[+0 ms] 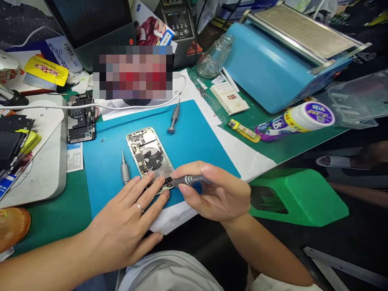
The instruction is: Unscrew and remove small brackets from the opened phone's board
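An opened smartphone lies tilted on the blue mat, its inner parts exposed. My left hand rests with fingers stretched out over the phone's lower end, a ring on one finger. Gripped between the thumb and fingers of my right hand is a grey screwdriver, angled toward the phone's lower right edge; its tip is hard to see. A second small screwdriver lies left of the phone, and another precision screwdriver sits above it to the right. Tiny screws dot the mat.
Another opened phone lies at the mat's left corner. A white cable crosses the back. To the right are a cigarette box, a yellow lighter, a white-and-purple bottle, a glass jar and a blue machine.
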Action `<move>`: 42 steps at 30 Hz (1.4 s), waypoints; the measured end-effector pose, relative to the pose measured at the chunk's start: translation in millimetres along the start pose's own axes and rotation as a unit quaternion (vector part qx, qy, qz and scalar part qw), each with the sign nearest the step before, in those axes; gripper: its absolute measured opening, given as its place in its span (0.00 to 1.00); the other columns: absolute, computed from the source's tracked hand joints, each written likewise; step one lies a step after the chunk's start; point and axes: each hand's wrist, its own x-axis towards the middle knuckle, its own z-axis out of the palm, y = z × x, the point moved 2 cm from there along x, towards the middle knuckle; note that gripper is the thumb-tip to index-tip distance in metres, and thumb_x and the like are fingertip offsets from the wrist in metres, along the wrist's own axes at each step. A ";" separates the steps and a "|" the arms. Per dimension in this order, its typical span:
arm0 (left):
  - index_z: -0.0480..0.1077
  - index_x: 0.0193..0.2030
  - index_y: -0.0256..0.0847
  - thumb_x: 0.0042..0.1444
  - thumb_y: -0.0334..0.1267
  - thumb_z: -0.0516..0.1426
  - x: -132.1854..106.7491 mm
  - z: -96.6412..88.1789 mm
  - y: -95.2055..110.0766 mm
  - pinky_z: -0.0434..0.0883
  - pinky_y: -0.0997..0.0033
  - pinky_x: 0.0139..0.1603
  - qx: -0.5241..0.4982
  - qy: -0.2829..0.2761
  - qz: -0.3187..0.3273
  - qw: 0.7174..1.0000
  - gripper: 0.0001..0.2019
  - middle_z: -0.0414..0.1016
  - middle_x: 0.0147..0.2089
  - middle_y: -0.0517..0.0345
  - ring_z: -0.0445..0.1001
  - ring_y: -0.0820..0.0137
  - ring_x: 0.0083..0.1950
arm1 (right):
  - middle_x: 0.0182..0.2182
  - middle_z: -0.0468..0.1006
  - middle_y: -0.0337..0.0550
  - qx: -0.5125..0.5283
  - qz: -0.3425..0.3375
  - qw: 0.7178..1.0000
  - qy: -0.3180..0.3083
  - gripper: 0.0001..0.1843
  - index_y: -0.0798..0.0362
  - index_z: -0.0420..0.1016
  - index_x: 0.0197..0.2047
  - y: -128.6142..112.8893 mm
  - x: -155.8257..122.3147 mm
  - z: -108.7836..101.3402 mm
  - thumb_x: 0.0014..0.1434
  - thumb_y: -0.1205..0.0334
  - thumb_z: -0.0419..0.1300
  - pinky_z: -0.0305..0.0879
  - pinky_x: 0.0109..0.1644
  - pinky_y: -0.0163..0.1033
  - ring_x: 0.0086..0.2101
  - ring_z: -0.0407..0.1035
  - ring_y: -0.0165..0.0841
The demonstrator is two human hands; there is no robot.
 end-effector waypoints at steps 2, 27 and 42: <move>0.54 0.75 0.31 0.67 0.48 0.56 -0.5 0.1 0.8 0.57 0.43 0.75 -0.003 -0.002 0.000 1.000 0.36 0.48 0.79 0.41 0.43 0.47 0.80 | 0.42 0.83 0.51 -0.004 -0.001 1.000 -0.002 0.42 0.51 0.56 0.74 0.2 -0.2 -0.1 0.60 0.78 0.62 0.83 0.38 0.43 0.37 0.80 0.38; 0.57 0.73 0.30 0.66 0.46 0.56 0.2 0.7 0.4 0.57 0.42 0.75 -0.015 0.020 0.003 1.000 0.34 0.52 0.78 0.39 0.46 0.46 0.79 | 0.39 0.84 0.49 -0.039 -0.056 0.998 -0.010 0.40 0.53 0.57 0.74 0.2 3.2 -0.7 0.62 0.76 0.62 0.83 0.37 0.40 0.38 0.81 0.37; 0.56 0.73 0.30 0.66 0.47 0.58 -0.3 0.2 -0.5 0.59 0.41 0.75 -0.020 0.019 0.006 1.000 0.35 0.53 0.77 0.38 0.47 0.45 0.79 | 0.44 0.82 0.52 -0.068 -0.075 0.995 0.001 0.36 0.53 0.61 0.70 -0.1 4.0 1.0 0.61 0.74 0.63 0.82 0.40 0.42 0.42 0.81 0.38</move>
